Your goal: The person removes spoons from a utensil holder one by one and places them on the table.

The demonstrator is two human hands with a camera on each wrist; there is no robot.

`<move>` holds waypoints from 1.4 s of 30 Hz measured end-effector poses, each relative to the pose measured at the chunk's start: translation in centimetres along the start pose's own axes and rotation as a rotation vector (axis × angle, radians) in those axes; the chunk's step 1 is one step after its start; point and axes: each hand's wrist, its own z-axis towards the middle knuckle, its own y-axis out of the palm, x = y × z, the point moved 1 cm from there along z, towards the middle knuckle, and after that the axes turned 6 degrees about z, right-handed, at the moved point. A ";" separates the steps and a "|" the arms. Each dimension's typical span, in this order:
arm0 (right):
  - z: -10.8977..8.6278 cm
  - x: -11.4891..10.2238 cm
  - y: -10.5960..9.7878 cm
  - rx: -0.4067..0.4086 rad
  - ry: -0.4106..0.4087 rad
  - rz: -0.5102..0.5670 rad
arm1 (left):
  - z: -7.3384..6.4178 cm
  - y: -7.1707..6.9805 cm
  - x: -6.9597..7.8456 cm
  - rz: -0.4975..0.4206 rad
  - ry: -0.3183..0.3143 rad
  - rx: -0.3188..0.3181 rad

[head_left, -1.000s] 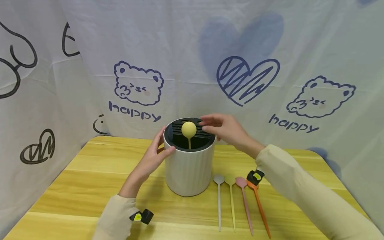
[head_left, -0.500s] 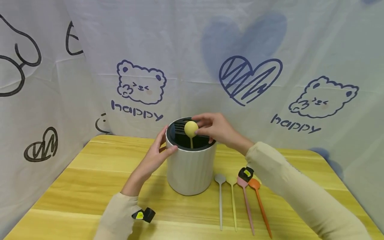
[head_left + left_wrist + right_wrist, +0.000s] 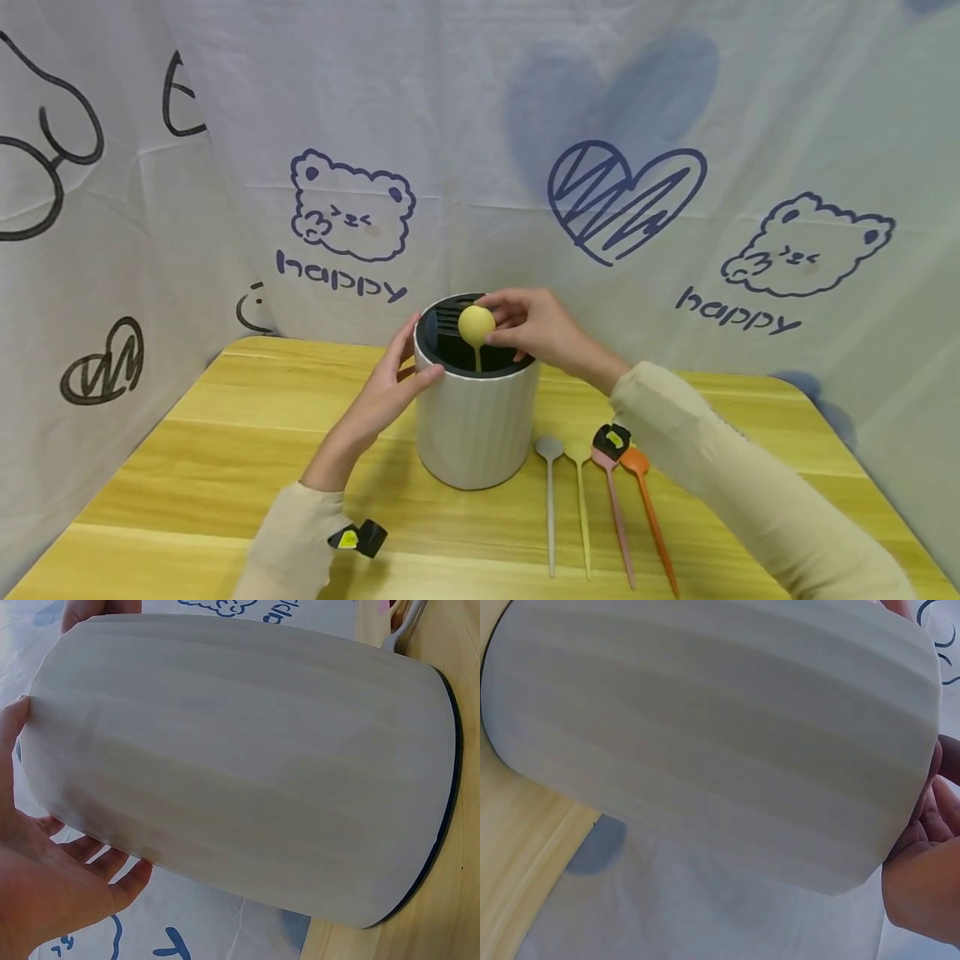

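Since the first head frame, the right hand [image 3: 536, 329] has come in from the far right side of the rim to the yellow spoon [image 3: 476, 326] that stands in the pot [image 3: 476, 429], while the left hand [image 3: 382, 396] keeps its place. Thumb and forefinger of the right hand appear to pinch the spoon's round head at its right edge, though the pot hides the contact from the right wrist view, so how firm the pinch is stays uncertain. The left hand clasps the pot, thumb over the near rim and bent fingers against the side wall.

If the step is to draw the spoon out, a light pinch low on the head, by the neck, should serve best, and a straight upward pull would keep the stem off the slats of the black insert [image 3: 453, 348]. The left hand does well to press sideways only, so that the pot neither tips nor turns.

The pot is a matt, off-white cylinder with soft vertical ribs and a dark band round its foot; the insert looks like smooth plastic. On the wood-grained counter [image 3: 225, 467], to the right of the pot, lie a grey spoon [image 3: 550, 508], a paler yellow one [image 3: 582, 508], a pink one [image 3: 619, 525] and an orange one [image 3: 656, 525], all with disc-like heads and slim, tapering handles.
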 end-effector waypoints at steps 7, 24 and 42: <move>0.0 0.3 0.1 0.010 -0.022 0.004 | 0.0 -0.1 0.1 0.001 0.000 0.004; -1.5 -1.7 -2.7 0.091 -0.041 0.132 | 0.0 0.1 0.1 0.012 0.007 0.010; -3.5 -5.7 -5.2 0.249 -0.286 0.205 | -0.1 0.2 0.2 0.011 0.014 0.010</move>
